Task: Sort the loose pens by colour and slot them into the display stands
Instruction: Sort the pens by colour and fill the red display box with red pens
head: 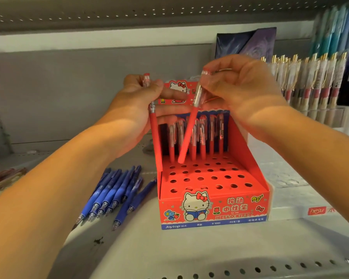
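Red pen [189, 127] between right-hand fingers [216, 83]

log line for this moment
left hand: holds upright red pen | right hand: tilted red pen over display stand | blue pens: on shelf

Lit warm and fairly bright from above. Soft shadows on shelf [189, 248] in front and left of red display stand [248, 150]. Smeared far right of stand; bowed at frame edges.
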### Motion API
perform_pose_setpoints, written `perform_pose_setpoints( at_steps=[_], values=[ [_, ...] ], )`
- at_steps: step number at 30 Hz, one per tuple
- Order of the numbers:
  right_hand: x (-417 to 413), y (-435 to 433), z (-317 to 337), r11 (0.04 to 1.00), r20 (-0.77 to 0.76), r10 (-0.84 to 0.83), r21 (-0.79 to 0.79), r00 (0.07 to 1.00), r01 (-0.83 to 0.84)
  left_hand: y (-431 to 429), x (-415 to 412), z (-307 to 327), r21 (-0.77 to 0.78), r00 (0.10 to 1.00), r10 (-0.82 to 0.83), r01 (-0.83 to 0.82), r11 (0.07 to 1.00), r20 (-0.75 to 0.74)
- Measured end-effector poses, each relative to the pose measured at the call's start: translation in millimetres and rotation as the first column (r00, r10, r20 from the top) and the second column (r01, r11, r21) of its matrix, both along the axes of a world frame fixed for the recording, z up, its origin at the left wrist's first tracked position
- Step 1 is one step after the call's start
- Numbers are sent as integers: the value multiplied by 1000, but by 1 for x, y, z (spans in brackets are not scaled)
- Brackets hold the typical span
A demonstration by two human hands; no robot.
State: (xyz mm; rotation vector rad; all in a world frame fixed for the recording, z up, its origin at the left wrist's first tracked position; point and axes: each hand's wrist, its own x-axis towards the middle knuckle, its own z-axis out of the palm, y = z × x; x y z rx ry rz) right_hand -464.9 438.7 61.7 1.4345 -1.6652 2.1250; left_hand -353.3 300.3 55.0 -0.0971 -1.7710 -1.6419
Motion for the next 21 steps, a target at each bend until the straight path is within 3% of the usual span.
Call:
perform_pose_setpoints(
  at_steps=[3, 5, 7, 10, 21],
  values=[
    [-9, 1, 0, 970, -145, -202, 107, 969, 219, -3, 2, 2, -7, 999, 41, -41, 999, -17],
    [-16, 1, -2, 882, -360, -347, 187, 866, 432, -5, 3, 3, -17, 999, 44, -44, 999, -18],
    [-18, 2, -4, 825, -461, -387, 213, 799, 523, -6, 3, 2, -58, 998, 58, -58, 997, 1],
    [-19, 2, -7, 797, -514, -397, 217, 760, 563, -7, 2, 0, -117, 998, 64, -61, 991, 26],
    [-16, 5, -6, 783, -473, -377, 296, 796, 547, -12, -4, -5, -211, 992, 115, -103, 972, 43]
  ],
)
